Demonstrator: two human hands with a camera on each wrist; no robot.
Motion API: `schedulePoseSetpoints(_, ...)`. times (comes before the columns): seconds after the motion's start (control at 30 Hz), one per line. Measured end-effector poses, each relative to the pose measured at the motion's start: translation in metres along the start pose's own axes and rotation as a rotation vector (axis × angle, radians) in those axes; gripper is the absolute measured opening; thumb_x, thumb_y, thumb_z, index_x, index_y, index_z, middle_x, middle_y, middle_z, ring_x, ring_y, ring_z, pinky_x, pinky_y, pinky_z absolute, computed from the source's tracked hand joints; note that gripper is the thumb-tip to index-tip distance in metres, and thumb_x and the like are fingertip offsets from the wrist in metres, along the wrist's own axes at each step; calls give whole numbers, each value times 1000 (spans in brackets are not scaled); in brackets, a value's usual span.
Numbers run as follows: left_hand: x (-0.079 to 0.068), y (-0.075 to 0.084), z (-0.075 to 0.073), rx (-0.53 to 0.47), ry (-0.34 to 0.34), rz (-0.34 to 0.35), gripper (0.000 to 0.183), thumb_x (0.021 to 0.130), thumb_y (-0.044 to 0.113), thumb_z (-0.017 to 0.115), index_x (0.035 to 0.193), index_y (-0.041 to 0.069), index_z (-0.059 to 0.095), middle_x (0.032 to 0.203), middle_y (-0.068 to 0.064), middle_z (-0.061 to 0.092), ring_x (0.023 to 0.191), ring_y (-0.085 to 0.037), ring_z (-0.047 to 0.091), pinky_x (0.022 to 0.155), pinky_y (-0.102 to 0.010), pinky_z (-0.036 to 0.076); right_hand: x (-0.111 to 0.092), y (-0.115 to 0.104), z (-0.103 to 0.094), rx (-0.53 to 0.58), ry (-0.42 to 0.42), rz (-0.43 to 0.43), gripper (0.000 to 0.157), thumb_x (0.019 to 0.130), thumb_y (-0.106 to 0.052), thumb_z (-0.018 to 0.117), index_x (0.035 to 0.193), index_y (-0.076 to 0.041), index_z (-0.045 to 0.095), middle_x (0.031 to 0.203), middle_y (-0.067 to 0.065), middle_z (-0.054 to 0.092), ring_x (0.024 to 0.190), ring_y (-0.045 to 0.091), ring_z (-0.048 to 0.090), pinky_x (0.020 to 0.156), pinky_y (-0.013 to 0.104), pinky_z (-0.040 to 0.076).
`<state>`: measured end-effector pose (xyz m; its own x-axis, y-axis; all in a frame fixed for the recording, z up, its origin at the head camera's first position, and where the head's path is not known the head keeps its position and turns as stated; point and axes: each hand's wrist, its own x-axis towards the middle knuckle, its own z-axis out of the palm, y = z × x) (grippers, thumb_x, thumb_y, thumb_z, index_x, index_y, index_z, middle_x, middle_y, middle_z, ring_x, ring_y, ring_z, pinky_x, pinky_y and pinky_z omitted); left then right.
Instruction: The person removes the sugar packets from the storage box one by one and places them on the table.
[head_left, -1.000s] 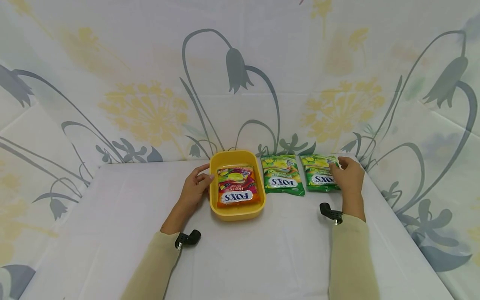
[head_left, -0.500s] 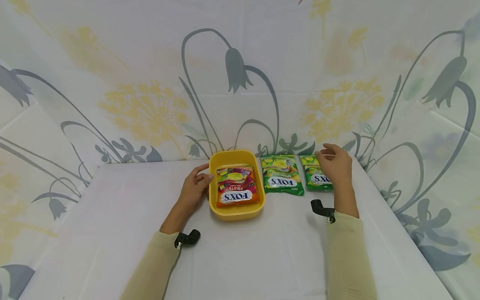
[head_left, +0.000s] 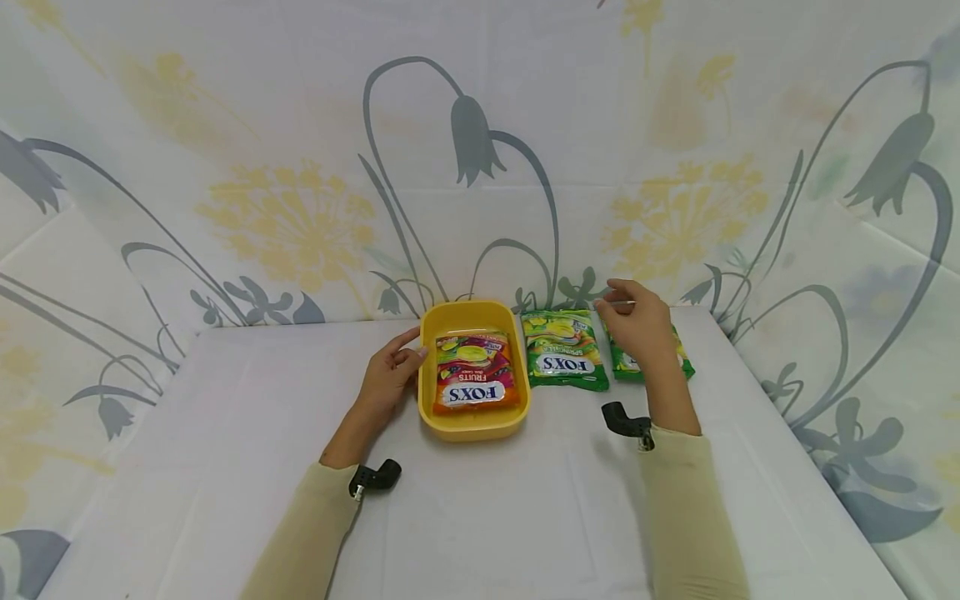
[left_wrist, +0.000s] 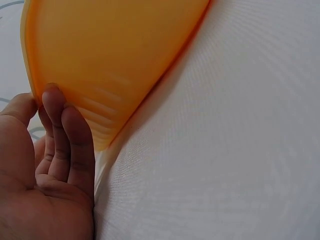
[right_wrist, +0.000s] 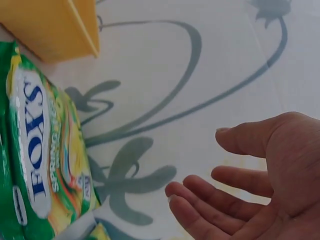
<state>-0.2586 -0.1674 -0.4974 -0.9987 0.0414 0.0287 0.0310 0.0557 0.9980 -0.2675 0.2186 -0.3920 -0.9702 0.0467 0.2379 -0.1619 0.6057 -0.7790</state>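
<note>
A yellow plastic tub (head_left: 474,430) stands at the table's far side with a red-orange FOX'S Fruits candy bag (head_left: 474,371) lying inside. My left hand (head_left: 384,385) pinches the tub's left rim, thumb at the edge and fingers against the outer wall (left_wrist: 115,55). Right of the tub lies a green FOX'S candy bag (head_left: 562,346). A second green bag (head_left: 627,367) lies beyond it, partly covered from view by my right hand (head_left: 639,325). In the right wrist view that hand holds nothing; its fingers are loosely bent, apart from the nearer green bag (right_wrist: 35,145).
A white cloth (head_left: 495,517) covers the table. Behind it rises a hanging fabric (head_left: 480,233) printed with flowers, close to the tub and bags. Each wrist carries a small black camera (head_left: 626,423).
My right hand has left the right edge of the farther green bag and moved leftward and up above it, toward the nearer one. My left hand and the tub have stayed put.
</note>
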Motion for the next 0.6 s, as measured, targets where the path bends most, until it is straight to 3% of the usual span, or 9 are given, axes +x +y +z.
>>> schedulePoseSetpoints(0.33,-1,1,-1,-28,-18,-7,50,97,34,66,145,24,53,92,-11,63,64,-16,58,58,-25,53,-8,-34,29,20,-112,-113,50,99,-27,63,144,-8,51,123,14,64,110,33,64,89,47,55)
schedulePoseSetpoints(0.6,-1,6,-3,-48,-47,-38,53,100,26,63,150,20,47,97,-18,63,64,-14,59,59,-25,53,-14,-52,47,-5,-167,-130,48,98,-25,63,143,-10,52,124,14,64,110,31,65,93,46,54)
